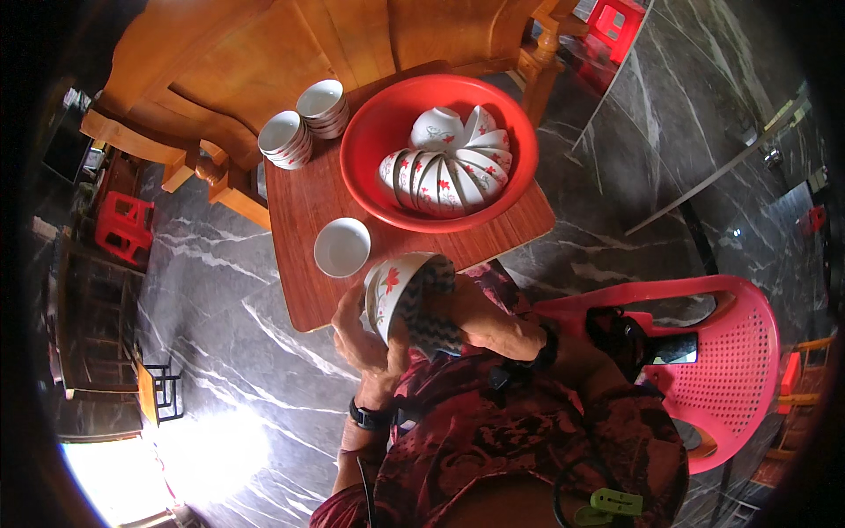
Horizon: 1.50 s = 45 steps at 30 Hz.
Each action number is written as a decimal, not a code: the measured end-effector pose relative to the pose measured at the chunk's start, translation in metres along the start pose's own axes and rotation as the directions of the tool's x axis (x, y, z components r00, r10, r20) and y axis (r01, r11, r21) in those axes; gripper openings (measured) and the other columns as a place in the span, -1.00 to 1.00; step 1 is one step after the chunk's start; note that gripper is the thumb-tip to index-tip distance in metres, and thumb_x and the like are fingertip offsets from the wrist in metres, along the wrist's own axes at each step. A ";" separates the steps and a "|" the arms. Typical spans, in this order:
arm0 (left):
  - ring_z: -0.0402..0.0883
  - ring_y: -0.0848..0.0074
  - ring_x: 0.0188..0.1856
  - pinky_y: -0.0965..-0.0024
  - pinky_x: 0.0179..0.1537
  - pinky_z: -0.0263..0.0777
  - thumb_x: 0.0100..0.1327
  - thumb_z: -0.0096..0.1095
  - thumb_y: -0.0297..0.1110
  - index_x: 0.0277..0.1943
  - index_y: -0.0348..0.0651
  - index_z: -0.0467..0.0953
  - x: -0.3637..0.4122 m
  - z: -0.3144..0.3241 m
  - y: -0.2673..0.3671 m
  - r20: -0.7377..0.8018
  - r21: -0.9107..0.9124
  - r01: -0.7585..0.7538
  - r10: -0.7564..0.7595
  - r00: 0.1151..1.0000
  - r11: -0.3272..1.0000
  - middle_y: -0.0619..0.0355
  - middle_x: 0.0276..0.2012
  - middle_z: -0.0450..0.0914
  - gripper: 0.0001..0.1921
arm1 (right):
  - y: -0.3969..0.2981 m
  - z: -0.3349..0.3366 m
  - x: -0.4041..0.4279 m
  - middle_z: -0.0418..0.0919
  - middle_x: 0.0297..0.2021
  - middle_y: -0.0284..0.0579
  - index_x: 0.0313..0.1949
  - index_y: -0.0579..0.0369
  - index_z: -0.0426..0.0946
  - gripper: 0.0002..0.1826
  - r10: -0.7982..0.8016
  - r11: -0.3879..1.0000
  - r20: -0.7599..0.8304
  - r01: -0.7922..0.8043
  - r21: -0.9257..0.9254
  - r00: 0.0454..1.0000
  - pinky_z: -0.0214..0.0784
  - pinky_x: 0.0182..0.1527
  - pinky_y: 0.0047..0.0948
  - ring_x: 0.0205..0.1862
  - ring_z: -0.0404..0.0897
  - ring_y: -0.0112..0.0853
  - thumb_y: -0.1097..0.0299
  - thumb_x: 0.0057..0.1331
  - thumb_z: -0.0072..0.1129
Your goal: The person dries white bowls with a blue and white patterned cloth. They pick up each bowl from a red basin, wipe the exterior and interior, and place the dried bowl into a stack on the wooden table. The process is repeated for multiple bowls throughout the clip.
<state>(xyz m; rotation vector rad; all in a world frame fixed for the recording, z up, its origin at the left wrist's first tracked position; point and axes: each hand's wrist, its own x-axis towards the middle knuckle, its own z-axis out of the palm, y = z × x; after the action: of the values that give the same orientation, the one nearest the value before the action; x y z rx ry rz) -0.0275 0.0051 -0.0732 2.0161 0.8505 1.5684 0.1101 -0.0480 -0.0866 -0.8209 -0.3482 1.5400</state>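
Observation:
My left hand grips a white bowl with a red flower pattern, tilted on its side over the table's front edge. In my right hand is a dark patterned cloth, pressed into the bowl's mouth; the fingertips are hidden behind it. A single white bowl stands upright on the wooden table, just beyond my left hand. Behind it, a red plastic basin holds several flowered bowls, most of them leaning on edge in a curved row.
Two stacks of white bowls, a nearer stack and a farther stack, occupy the table's back left corner. A carved wooden bench borders the far side. At right stands a pink plastic chair; a red stool is at left.

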 end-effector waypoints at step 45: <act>0.44 0.15 0.04 0.21 0.05 0.32 0.13 0.20 -0.03 0.22 -0.46 -0.01 -0.003 0.016 -0.005 0.014 -0.197 0.108 -0.108 0.994 0.974 -0.20 0.07 0.30 -0.19 | -0.007 0.002 0.004 0.53 -0.37 -0.17 -0.21 0.28 0.43 -0.81 -0.066 0.996 -0.063 0.063 -0.058 0.996 0.46 -0.39 -0.54 -0.40 0.52 -0.51 0.51 0.18 0.12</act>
<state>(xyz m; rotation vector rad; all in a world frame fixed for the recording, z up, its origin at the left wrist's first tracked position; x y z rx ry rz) -0.0137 0.0071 -0.0826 1.8024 0.7581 1.5249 0.1141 -0.0429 -0.0814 -0.8935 -0.3685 1.4458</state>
